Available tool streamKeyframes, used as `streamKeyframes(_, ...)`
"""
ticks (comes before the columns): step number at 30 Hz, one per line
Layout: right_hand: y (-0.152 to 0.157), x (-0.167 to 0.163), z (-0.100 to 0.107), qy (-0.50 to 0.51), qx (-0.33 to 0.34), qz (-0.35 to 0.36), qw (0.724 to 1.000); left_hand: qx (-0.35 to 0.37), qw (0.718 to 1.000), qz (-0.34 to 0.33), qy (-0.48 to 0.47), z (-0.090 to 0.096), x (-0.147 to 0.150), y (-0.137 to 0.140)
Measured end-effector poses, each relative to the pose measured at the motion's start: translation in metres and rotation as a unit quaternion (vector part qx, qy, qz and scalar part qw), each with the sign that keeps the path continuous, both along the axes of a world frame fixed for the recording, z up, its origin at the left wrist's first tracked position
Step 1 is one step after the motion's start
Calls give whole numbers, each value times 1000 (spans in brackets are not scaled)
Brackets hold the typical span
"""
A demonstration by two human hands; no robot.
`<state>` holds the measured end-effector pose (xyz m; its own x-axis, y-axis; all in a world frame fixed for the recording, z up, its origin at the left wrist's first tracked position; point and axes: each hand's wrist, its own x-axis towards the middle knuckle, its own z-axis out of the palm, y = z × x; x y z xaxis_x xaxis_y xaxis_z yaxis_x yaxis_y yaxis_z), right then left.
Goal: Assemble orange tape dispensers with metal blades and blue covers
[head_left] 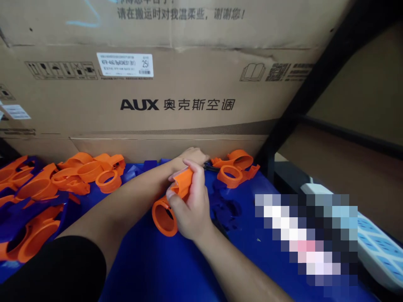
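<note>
My right hand [193, 205] is closed around an orange plastic part [165, 218] with a round ring at its lower end. The ring hangs over the blue surface, and thumb and fingers grip the flat upper piece. My left hand [194, 156] reaches past it, across the far side of the surface. Its back shows, while its fingers are mostly hidden. Right beside it lies a dark, slim object [212, 167], perhaps a tool handle; whether the hand grips it I cannot tell. Just beyond are more orange ring parts [230, 176].
Orange ring parts [90, 172] and dark blue pieces are heaped along the left. A large cardboard box [176, 121] stands behind the blue surface [138, 260]. A black metal frame [292, 100] slants up at right. A white power strip [378, 243] lies there, near a pixelated patch.
</note>
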<state>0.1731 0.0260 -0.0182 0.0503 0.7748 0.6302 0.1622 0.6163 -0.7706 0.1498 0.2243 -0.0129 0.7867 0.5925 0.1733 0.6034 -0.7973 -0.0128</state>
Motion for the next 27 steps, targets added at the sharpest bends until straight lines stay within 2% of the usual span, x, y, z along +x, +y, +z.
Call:
streamKeyframes(3,0,0,0,0,5,2,1000,7,1000,-22,-4,2,4,-4)
streamKeyframes(6,1,1,-2,22,-8,17,1000,26,998,-19,-48,16,-7,-9)
streamKeyframes(8,1,1,-3,61,-28,48,997,45,994,-4,-96,32,-29,-15)
streamKeyframes(10,2,0,-5,116,-56,90,988,73,984,19,-160,45,-63,-24)
streamKeyframes(12,2,-3,-6,174,-92,135,971,115,941,41,-315,49,-103,-39)
streamKeyframes(14,2,-5,-7,227,-129,180,948,121,899,72,-414,40,-140,-60)
streamKeyframes(16,3,-7,-8,273,-167,218,922,116,858,116,-487,20,-167,-84)
streamKeyframes(19,8,-6,-8,323,-233,268,877,130,829,145,-524,-14,-182,-120)
streamKeyframes(21,11,-4,-7,336,-287,311,842,133,827,134,-529,-28,-181,-140)
streamKeyframes(23,13,-2,-6,348,-308,326,823,139,834,100,-524,-33,-176,-155)
streamKeyframes(27,11,-2,0,332,-317,353,815,174,841,50,-510,-28,-171,-175)
